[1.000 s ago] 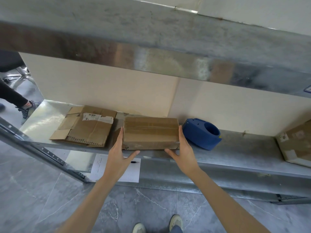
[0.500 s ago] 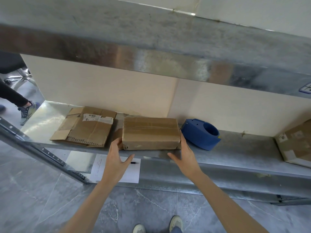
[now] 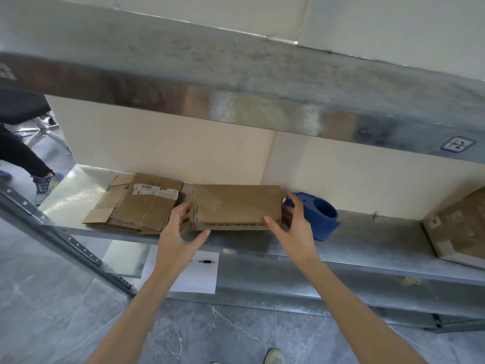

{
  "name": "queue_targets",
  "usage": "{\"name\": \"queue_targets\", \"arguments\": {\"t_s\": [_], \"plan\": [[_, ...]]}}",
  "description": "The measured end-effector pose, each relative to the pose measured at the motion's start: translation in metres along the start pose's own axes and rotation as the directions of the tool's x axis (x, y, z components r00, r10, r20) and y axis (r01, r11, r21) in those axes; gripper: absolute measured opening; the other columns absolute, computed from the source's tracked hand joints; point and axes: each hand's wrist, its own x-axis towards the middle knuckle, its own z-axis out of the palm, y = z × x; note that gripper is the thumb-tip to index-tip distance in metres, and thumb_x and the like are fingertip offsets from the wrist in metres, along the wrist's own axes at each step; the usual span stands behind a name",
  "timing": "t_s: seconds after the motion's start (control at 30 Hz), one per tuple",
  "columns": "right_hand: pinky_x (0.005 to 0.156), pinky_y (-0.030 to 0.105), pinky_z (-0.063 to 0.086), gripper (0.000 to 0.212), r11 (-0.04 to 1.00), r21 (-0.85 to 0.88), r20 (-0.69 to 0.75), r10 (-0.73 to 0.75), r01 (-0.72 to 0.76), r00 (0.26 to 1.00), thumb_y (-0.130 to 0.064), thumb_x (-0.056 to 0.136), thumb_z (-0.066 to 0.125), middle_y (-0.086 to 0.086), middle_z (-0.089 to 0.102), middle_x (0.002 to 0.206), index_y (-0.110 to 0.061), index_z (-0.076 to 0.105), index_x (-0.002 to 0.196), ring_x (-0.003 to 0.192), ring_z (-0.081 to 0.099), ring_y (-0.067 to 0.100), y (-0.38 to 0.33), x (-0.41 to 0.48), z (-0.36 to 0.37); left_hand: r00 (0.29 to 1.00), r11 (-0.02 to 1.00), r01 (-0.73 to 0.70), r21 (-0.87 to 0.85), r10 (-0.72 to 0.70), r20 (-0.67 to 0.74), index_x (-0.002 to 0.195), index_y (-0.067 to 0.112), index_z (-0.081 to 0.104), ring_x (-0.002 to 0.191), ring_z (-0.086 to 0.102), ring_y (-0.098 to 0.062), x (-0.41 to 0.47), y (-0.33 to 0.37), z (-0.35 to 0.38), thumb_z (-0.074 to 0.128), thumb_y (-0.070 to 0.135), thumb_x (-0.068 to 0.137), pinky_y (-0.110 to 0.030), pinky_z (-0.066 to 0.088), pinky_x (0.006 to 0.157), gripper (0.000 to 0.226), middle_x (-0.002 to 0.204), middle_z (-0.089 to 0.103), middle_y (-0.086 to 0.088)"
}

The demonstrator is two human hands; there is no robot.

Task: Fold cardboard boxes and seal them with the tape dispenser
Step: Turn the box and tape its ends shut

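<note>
A closed brown cardboard box sits on the metal shelf, its printed front face turned toward me. My left hand grips its left end, thumb under the front edge. At the box's right end my right hand grips it, thumb on the front corner and fingers behind. A blue tape dispenser stands on the shelf just right of my right hand. Flattened cardboard with a white label lies left of the box.
An upper metal shelf hangs close overhead. Another cardboard box is at the shelf's right end. A slanted shelf post runs down at left. Paper with a pen lies below. A person's legs stand at far left.
Both hands drew back a little, then closed in again on the box's ends. The box now shows its front face, tilted toward me. The view has shifted closer.
</note>
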Motion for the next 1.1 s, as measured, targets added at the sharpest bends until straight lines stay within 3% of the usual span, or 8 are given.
{"name": "queue_targets", "arguments": {"t_s": [0.13,0.37,0.47,0.53,0.67,0.77,0.93,1.1], "plan": [[0.102,0.031,0.043,0.092,0.998,-0.068,0.021,-0.009,0.010,1.000,-0.036,0.078,0.082,0.001,0.056,0.138,-0.025,0.025,0.151,0.128,0.051,0.015,-0.008,-0.001,-0.006,0.999,0.999,0.026,-0.019,-0.026,-0.034,0.138,0.029,0.043,0.118,0.048,0.016,0.003,0.010,-0.004,0.085,0.011,0.075,0.002,0.035,0.089,0.078,0.127,0.056,0.019],[0.100,0.031,0.045,0.083,0.987,-0.142,0.019,-0.070,0.072,0.997,-0.009,0.070,0.087,-0.002,0.055,0.133,-0.022,0.043,0.139,0.122,0.052,0.013,-0.008,0.000,-0.008,0.992,0.999,-0.019,0.028,0.022,-0.126,0.134,0.017,0.048,0.118,0.046,0.002,0.004,0.016,-0.003,0.084,0.005,0.074,0.002,0.029,0.095,0.071,0.127,0.053,0.011],[0.094,0.024,0.042,0.073,0.982,-0.173,0.025,-0.071,0.074,0.997,-0.007,0.074,0.084,-0.003,0.058,0.128,-0.020,0.047,0.135,0.120,0.053,0.015,-0.008,0.000,-0.010,0.992,0.999,-0.017,0.032,0.021,-0.127,0.133,0.020,0.049,0.121,0.047,-0.002,0.002,0.018,-0.002,0.084,0.005,0.075,-0.012,0.033,0.103,0.070,0.127,0.054,0.011],[0.092,0.024,0.042,0.070,0.984,-0.162,0.029,-0.067,0.070,0.997,-0.010,0.078,0.082,-0.003,0.060,0.124,-0.020,0.046,0.136,0.118,0.054,0.016,-0.009,0.000,-0.012,0.991,1.000,-0.013,0.027,0.016,-0.132,0.133,0.022,0.049,0.123,0.047,-0.006,0.002,0.018,-0.001,0.084,0.005,0.075,-0.024,0.035,0.106,0.070,0.128,0.055,0.011],[0.096,0.034,0.046,0.073,0.983,-0.177,0.060,-0.032,0.042,0.998,-0.024,0.082,0.079,0.002,0.059,0.129,-0.022,0.039,0.143,0.118,0.054,0.021,-0.008,0.000,-0.016,0.988,1.000,0.015,-0.016,-0.017,-0.152,0.132,0.021,0.049,0.124,0.049,-0.010,0.001,0.018,0.001,0.082,0.008,0.079,-0.029,0.038,0.106,0.064,0.128,0.055,0.009],[0.096,0.043,0.049,0.069,0.984,-0.177,0.041,0.021,-0.013,0.999,-0.036,0.084,0.076,0.005,0.061,0.128,-0.021,0.038,0.140,0.116,0.057,0.025,-0.006,0.002,-0.015,0.986,0.999,0.018,-0.043,-0.025,-0.163,0.131,0.023,0.050,0.122,0.050,-0.009,0.000,0.018,0.002,0.080,0.010,0.081,-0.026,0.039,0.104,0.060,0.127,0.057,0.010],[0.074,0.032,0.052,0.049,0.986,-0.144,-0.060,0.079,-0.087,0.995,-0.048,0.089,0.064,0.006,0.068,0.102,-0.015,0.044,0.120,0.089,0.066,0.022,-0.009,0.004,-0.009,0.988,0.999,0.007,-0.045,-0.014,-0.156,0.130,0.027,0.050,0.120,0.050,-0.005,-0.001,0.022,0.005,0.079,0.003,0.080,-0.006,0.034,0.096,0.063,0.125,0.057,0.011],[0.065,0.030,0.048,0.041,0.979,-0.157,-0.100,0.118,-0.133,0.988,-0.052,0.091,0.060,-0.001,0.065,0.089,-0.017,0.046,0.108,0.076,0.063,0.016,-0.013,0.007,-0.006,0.996,0.995,0.083,-0.061,-0.085,-0.034,0.135,0.032,0.044,0.127,0.047,-0.013,-0.001,0.021,0.002,0.078,-0.001,0.079,-0.030,0.040,0.108,0.073,0.135,0.053,0.008]]}}
